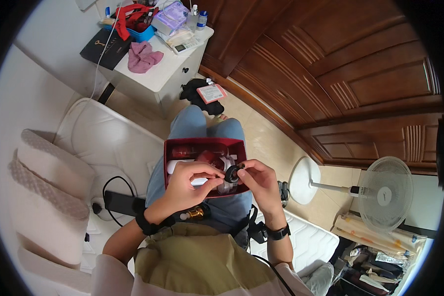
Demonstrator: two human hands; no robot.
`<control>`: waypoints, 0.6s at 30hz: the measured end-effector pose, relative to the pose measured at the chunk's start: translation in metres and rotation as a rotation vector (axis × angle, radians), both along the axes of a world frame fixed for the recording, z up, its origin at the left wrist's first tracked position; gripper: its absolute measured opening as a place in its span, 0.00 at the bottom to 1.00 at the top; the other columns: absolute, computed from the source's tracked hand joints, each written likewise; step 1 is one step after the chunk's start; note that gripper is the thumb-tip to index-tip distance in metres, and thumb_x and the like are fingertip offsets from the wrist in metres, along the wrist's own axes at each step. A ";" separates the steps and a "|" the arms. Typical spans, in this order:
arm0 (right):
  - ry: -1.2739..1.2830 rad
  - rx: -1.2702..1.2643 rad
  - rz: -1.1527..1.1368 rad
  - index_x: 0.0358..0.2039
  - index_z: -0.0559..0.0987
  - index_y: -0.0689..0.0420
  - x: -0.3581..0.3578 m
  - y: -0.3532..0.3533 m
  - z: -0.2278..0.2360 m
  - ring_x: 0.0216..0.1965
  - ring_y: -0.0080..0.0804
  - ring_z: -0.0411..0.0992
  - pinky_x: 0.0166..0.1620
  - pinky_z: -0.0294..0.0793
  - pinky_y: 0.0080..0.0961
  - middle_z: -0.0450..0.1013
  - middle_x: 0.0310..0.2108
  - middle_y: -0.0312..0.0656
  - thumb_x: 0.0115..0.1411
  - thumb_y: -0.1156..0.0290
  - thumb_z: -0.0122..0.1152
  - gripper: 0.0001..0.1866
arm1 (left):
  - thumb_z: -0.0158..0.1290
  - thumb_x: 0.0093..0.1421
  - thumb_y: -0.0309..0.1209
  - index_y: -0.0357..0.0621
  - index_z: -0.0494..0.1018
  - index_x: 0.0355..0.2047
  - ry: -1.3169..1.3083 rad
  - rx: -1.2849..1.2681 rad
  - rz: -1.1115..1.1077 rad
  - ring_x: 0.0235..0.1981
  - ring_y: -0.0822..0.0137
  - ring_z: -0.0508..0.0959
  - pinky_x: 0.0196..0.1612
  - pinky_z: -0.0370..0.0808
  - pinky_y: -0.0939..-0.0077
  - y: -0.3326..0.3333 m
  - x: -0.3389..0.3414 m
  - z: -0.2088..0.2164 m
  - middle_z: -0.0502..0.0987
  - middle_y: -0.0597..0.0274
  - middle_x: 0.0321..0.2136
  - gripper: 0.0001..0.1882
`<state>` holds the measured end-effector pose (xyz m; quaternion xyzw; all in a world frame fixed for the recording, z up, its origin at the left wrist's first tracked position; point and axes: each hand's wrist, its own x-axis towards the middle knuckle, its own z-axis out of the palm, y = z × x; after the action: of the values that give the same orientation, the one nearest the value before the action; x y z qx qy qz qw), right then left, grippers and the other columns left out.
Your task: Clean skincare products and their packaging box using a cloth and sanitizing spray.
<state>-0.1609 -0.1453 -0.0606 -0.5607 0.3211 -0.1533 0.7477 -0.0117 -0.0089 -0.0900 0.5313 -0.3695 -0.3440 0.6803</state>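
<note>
Over a red box (168, 150) on my lap, my left hand (192, 181) and my right hand (260, 182) meet. Between their fingertips is a small black round thing (231, 174) that looks like a ring or coil; its kind is not clear. Both hands are closed in a pinch at its two sides. In the box lie dark red bottles (185, 150), a white item partly behind my left hand, and clear or pale containers partly behind the black thing. A gold-coloured bottle (197, 212) rests by my lap.
A black phone (119, 203) and a looped black cable lie on the mattress (108, 130) to my left. Ahead stands a white cabinet (170, 69) with a pink cloth (143, 57). A fan (385, 195) stands at right, and black cloth (192, 90) lies on the floor.
</note>
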 end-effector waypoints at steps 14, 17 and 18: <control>0.299 -0.869 0.139 0.32 0.83 0.61 0.020 -0.069 -0.047 0.26 0.28 0.75 0.29 0.73 0.23 0.77 0.28 0.42 0.52 0.77 0.68 0.06 | 0.58 0.55 0.24 0.37 0.77 0.34 -0.516 0.449 0.540 0.33 0.56 0.77 0.38 0.74 0.69 0.035 0.041 -0.018 0.77 0.54 0.30 0.06; 0.352 -0.968 0.087 0.31 0.83 0.61 0.024 -0.064 -0.051 0.25 0.33 0.72 0.28 0.71 0.28 0.72 0.25 0.44 0.49 0.77 0.70 0.08 | 0.57 0.58 0.29 0.41 0.70 0.49 -0.519 0.625 0.584 0.52 0.51 0.68 0.56 0.64 0.64 0.056 0.038 -0.025 0.71 0.52 0.48 0.19; 0.357 -0.966 0.084 0.31 0.83 0.61 0.025 -0.061 -0.055 0.25 0.33 0.72 0.28 0.71 0.28 0.72 0.25 0.44 0.49 0.77 0.70 0.08 | 0.57 0.58 0.29 0.41 0.70 0.49 -0.518 0.626 0.579 0.52 0.51 0.68 0.56 0.64 0.64 0.061 0.035 -0.030 0.71 0.52 0.48 0.19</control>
<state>-0.1361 -0.2063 -0.1157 -0.8718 0.3134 -0.1560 0.3427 0.0228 0.0524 -0.1204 0.8587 -0.2429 -0.0922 0.4418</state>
